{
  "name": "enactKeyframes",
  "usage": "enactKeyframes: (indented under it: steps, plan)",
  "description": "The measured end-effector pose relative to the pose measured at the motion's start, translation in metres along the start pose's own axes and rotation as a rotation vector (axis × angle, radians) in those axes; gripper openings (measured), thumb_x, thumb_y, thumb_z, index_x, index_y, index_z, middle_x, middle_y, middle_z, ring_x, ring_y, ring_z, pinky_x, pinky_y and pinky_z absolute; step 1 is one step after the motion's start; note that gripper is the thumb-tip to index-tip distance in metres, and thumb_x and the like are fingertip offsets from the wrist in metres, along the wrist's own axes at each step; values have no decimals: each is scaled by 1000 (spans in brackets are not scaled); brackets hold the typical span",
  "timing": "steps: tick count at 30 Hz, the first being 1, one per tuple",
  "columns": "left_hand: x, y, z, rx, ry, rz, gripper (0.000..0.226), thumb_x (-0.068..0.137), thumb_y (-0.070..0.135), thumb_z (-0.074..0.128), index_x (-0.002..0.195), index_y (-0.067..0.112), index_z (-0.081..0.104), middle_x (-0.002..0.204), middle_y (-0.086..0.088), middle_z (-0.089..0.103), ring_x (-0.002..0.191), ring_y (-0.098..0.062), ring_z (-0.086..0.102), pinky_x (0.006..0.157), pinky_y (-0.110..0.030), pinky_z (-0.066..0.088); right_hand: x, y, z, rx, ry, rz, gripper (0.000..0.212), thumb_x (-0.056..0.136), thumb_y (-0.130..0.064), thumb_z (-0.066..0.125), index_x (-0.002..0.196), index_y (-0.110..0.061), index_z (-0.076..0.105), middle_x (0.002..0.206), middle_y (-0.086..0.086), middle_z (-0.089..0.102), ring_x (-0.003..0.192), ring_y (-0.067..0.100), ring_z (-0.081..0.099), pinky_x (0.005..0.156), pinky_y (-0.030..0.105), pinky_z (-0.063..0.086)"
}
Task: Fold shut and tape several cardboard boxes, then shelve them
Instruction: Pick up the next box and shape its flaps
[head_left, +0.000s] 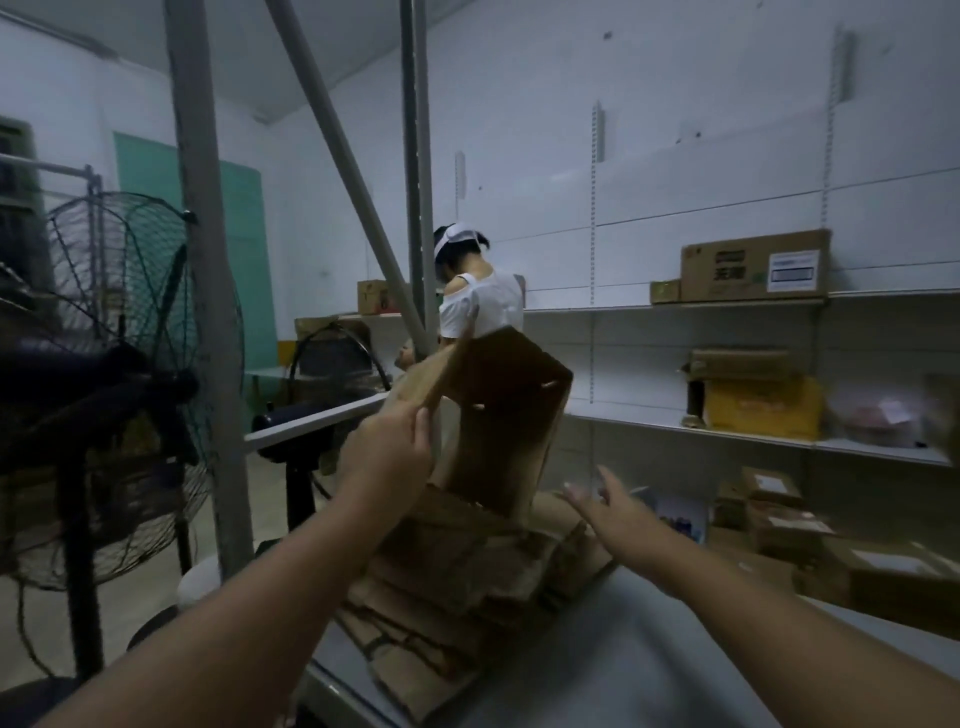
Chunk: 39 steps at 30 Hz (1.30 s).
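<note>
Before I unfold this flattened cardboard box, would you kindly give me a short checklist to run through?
1. Left hand grips the flattened brown cardboard box: ok.
2. Right hand open, free to take it: ok.
3. Box clear of the pile of flattened brown cardboard: cannot tell.
4. Tape roll in view: not ok.
5. Person in white top clear of the box: cannot tell.

Stockroom / packing room. White wall shelving (675, 310) on slotted uprights runs along the right wall. It holds a printed carton (753, 266) and yellow parcels (763, 408), with more boxes (779, 525) low down far right. A pile of flattened cardboard boxes (457, 571) sits on the near grey work table (649, 654). Big pedestal fan (119, 374) left, smaller fan (337, 364) further back, bare steel posts (202, 260), second person (483, 299) at the far shelf.
</note>
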<state>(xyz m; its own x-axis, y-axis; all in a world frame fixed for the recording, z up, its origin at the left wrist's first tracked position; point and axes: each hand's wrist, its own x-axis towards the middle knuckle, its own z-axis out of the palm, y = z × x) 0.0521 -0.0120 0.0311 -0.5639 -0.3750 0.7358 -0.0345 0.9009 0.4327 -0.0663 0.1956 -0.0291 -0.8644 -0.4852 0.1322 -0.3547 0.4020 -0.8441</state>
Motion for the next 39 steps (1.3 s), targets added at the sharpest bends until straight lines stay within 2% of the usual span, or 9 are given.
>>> enactKeyframes:
  steps: [4,7,12,15,23,28,33,36,39]
  plan:
    - [14,38,-43,-389,71,-24,30,100,19,40,81,13,62,62,-7,53,48,-2,51,43,-14,39,-3,-32,-31,289,69,-94,90,72,-80,31,148,-40,2,158,3,13,141,32,23,111,54,23]
    - [20,64,-52,-650,4,-138,30,100,22,43,78,23,63,84,-18,64,78,-23,64,70,-36,56,-15,-41,-74,311,181,-241,102,57,-94,30,145,-47,6,159,-2,11,143,26,18,113,57,20]
    - [38,124,-31,-824,-103,-216,22,99,25,46,85,15,60,97,-14,61,87,-28,62,64,-34,54,-51,-41,-151,143,256,-333,95,53,-98,27,138,-56,20,157,-11,14,144,20,15,113,57,20]
    - [55,166,-5,-875,-186,-217,21,96,24,52,97,8,65,97,-16,65,90,-34,64,75,-43,57,-86,-44,-198,73,358,-349,96,52,-97,31,138,-55,22,157,-8,17,142,22,20,112,55,24]
    - [56,296,62,-884,-586,5,12,91,20,59,85,14,67,82,-9,68,61,-14,63,56,-25,58,-206,-20,-307,-370,579,-413,92,44,-97,41,127,-73,8,159,-7,7,144,19,15,111,50,28]
    - [21,367,120,-853,-859,142,16,92,19,57,99,10,69,90,-3,67,80,-11,62,55,-19,52,-261,22,-327,-492,594,-254,70,59,-67,67,120,-61,32,143,-28,26,128,12,36,102,26,43]
    - [-15,397,176,-793,-1083,218,15,91,21,59,98,15,70,101,-8,69,94,-21,64,85,-34,53,-283,78,-335,-507,664,-101,67,51,-66,70,110,-53,40,146,-24,26,128,11,34,98,33,40]
    - [-24,404,189,-814,-1070,202,11,89,24,61,92,20,71,101,-7,69,95,-22,64,76,-29,53,-287,103,-335,-356,673,-46,62,48,-65,73,104,-48,50,144,-19,28,130,15,35,98,36,43]
    - [-25,402,188,-923,-847,123,16,93,30,56,95,19,68,92,-1,68,86,-14,63,64,-20,47,-283,111,-335,-179,817,-84,48,53,-49,79,87,-31,51,109,-8,54,100,16,55,71,28,54]
